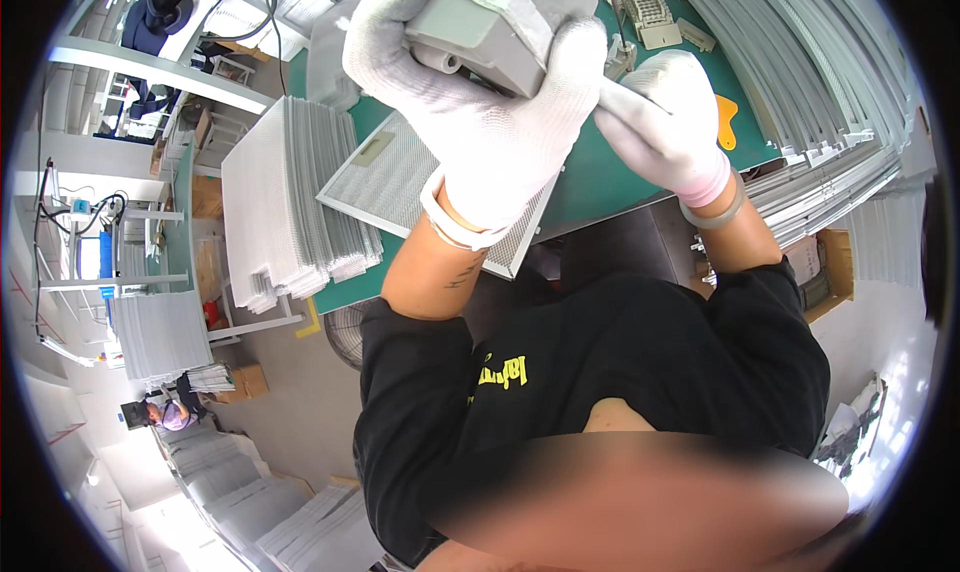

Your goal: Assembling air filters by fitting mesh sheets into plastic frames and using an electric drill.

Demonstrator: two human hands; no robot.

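Observation:
My left hand (pixel 505 137), in a white knit glove, is raised and wrapped round a grey box-shaped plastic housing (pixel 465 22). The housing has a short round stub on its near side and a whitish strip across its top. Just right of it, my right hand (pixel 668 122), gloved too, is closed with thumb and fingers pressed together; whatever they may hold is hidden. Beneath my left hand a framed mesh panel (pixel 385 177) lies on the green table (pixel 605 182), partly covered by my wrist and forearm.
A stack of mesh panels (pixel 285 192) stands on the left. Long pale metal strips (pixel 810 62) are piled along the right. An orange-yellow flat tool (pixel 727 122) and pale grey parts (pixel 652 20) lie on the table. Another person (pixel 170 412) is far off at lower left.

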